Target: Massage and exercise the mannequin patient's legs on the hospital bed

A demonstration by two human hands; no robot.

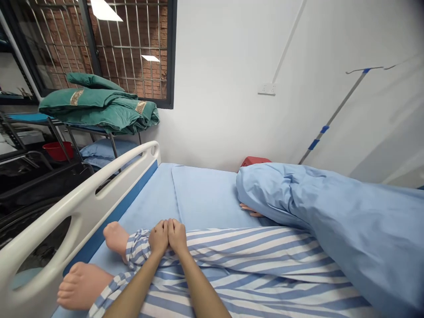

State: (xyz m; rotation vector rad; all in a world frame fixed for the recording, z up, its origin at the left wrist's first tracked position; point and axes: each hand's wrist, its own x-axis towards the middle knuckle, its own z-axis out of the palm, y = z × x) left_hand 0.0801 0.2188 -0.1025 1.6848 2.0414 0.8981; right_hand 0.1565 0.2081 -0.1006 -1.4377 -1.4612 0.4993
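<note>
My left hand (pixel 159 237) and my right hand (pixel 178 236) sit side by side, fingers closed on the blue-and-white striped trousers (pixel 232 265) of a figure lying on the bed. Two bare feet (pixel 115 238) (pixel 81 287) stick out of the trouser cuffs to the left of my hands. A blue blanket (pixel 331 221) is bunched over the figure's upper body at the right. The figure's fingers (pixel 250 210) show beneath its edge, and the rest of that arm is hidden.
A white bed side rail (pixel 76 194) runs along the left of the blue mattress (pixel 205 194). Beyond it stand a metal rack with folded green cloth (pixel 99 106) and a red basin (pixel 58 150). A drip pole (pixel 331 117) leans at the right, and a red object (pixel 255 161) lies behind the bed's far end.
</note>
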